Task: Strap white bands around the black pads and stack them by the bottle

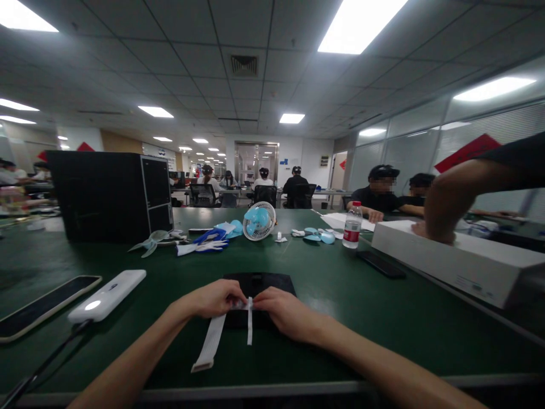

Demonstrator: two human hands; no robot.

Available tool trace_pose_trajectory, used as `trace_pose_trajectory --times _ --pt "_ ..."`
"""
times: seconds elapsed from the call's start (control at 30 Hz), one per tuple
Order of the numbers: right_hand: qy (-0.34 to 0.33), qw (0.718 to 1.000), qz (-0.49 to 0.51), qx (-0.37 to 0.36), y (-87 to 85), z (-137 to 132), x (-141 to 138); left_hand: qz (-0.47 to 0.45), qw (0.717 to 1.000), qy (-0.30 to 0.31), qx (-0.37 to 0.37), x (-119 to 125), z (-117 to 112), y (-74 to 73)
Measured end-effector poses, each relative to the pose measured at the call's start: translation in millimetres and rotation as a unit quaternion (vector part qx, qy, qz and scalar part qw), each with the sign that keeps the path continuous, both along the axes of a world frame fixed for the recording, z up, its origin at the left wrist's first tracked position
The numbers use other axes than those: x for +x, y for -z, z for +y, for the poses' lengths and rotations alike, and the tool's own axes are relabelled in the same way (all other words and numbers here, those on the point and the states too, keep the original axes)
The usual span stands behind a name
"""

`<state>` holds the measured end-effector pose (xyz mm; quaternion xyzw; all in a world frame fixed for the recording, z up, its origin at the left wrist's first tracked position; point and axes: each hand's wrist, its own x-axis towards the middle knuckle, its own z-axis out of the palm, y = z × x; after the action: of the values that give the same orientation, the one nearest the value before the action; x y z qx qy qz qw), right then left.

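Note:
My left hand [216,299] is closed, thumb and fingers pinched on a white strap [213,339]. The strap's wide end hangs toward the table's near edge and carries a small pale end piece. From the right, my right hand [286,311] pinches the same white material close to the left fingertips. Between the two hands a narrow white strip [250,328] dangles straight down. Both hands are above a flat black object [276,279] on the green table [332,335]; my fingers and the strap cover part of it, so its kind is unclear.
At left lie a phone [46,304] and a white power bank [108,295] with a cable. Behind are a black computer case [102,196], blue-and-white gloves [206,241], a small fan [259,221] and a bottle [352,226]. Another person's arm [451,199] reaches over a white box [460,261].

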<state>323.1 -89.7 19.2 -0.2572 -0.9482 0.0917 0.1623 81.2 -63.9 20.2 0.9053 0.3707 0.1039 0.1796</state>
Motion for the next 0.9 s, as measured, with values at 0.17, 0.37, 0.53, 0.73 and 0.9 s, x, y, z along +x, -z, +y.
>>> trace_pose_trajectory --times 0.17,0.37,0.53,0.73,0.9 --pt "-0.010 0.999 -0.037 0.019 1.5 -0.9 -7.2 0.004 1.000 -0.003 0.010 0.8 0.1 0.5" --pt "0.005 0.996 -0.067 0.064 0.6 0.8 -12.8 -0.004 1.000 -0.005 0.004 0.6 0.2 1.5" --pt "0.013 0.994 -0.070 0.081 5.1 2.3 -12.9 -0.002 1.000 -0.014 -0.004 1.7 -1.1 -0.2" --pt "0.001 0.995 -0.068 0.070 3.7 0.1 -11.7 0.004 1.000 -0.021 -0.011 3.1 -2.2 -1.7" --pt "-0.012 0.995 -0.067 0.075 4.0 -4.5 -9.8 -0.005 1.000 -0.015 -0.012 2.5 -1.9 -1.3"
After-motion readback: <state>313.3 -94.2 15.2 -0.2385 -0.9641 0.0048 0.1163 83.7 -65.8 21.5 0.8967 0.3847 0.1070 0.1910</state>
